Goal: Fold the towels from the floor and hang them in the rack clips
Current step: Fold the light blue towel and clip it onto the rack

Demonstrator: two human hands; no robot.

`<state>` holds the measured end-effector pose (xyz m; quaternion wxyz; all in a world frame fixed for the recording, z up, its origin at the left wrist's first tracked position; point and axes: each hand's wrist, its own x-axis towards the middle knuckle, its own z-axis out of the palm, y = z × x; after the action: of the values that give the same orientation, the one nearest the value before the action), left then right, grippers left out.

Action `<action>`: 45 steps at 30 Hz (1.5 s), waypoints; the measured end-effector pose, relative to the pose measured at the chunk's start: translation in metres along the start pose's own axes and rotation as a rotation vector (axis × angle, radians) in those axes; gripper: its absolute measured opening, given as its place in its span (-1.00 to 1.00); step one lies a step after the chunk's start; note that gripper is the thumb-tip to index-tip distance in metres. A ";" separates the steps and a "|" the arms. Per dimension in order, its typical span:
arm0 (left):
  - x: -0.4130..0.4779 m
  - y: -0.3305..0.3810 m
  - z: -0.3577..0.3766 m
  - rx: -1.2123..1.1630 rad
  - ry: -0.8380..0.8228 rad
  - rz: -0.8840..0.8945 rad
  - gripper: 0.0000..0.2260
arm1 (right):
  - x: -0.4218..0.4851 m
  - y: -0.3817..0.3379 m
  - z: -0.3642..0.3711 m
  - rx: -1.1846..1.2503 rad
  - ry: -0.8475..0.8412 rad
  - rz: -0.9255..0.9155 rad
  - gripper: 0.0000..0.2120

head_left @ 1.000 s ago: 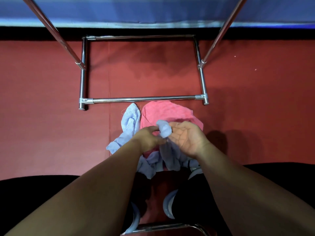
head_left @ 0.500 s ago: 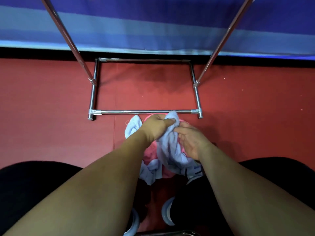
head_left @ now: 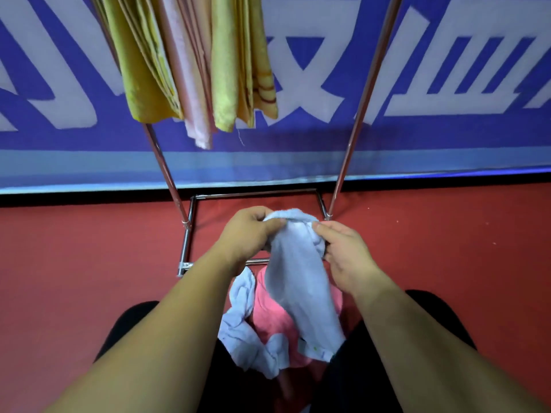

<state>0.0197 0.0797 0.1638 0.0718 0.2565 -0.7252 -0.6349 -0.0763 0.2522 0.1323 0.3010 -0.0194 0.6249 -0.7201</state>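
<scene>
Left grip (head_left: 247, 234): fingers curled round the top edge of the pale blue towel (head_left: 301, 281), bunching the cloth under the knuckles.
Right grip (head_left: 346, 251): thumb and fingers pinch the same top edge, just beside the left grip, with only a short stretch of cloth between them.
Pale blue towel: lifted off the floor, it hangs from both grips in a narrow crumpled column towards the person.
Pink towel (head_left: 268, 314): lies on the red floor (head_left: 89, 248) below the grips, partly hidden behind the hanging towel.
Other pale blue cloth (head_left: 241, 311): heaped on the floor below the left grip, against the pink towel. I cannot tell whether it is part of the held towel.
Rack (head_left: 359, 114): its metal base frame sits on the floor just beyond the grips, with two slanted poles rising on either side.
Hung towels (head_left: 226, 70): yellow and pale pink, folded, hanging high above and beyond the left grip.
Banner (head_left: 447, 138): blue with white characters, behind the rack.
</scene>
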 end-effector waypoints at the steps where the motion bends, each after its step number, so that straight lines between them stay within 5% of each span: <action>1: -0.004 0.007 -0.001 -0.019 0.016 0.030 -0.84 | -0.004 -0.010 0.006 0.002 -0.004 -0.042 -0.80; 10: -0.014 0.036 -0.010 -0.088 0.145 0.134 -0.64 | 0.001 -0.062 0.028 -0.088 0.042 -0.334 -0.88; 14: -0.009 0.051 -0.018 -0.321 0.180 0.115 -0.67 | -0.003 -0.069 0.033 -0.107 -0.035 -0.403 -0.92; 21: 0.011 0.050 -0.018 -0.426 0.133 -0.034 -0.72 | 0.007 -0.072 0.026 -0.386 -0.117 -0.311 -0.83; 26: 0.021 0.047 -0.015 -0.447 0.029 -0.114 -0.94 | 0.013 -0.068 0.024 -0.268 -0.004 -0.242 -0.83; 36: 0.028 0.053 -0.006 -0.761 0.073 -0.176 -0.80 | 0.011 -0.061 0.028 -0.553 -0.044 -0.376 -0.87; 41: 0.026 0.058 -0.007 -0.885 0.054 -0.183 -0.79 | 0.004 -0.050 0.036 -0.778 -0.203 -0.301 -0.56; 45: 0.021 0.063 -0.005 -0.926 -0.021 -0.156 -0.81 | 0.002 -0.045 0.043 -0.804 -0.138 -0.429 -0.83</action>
<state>-0.0140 0.0696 0.2203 0.1235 0.2448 -0.3449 -0.8977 -0.0792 0.2145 0.1818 0.1547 -0.3114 0.8149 -0.4637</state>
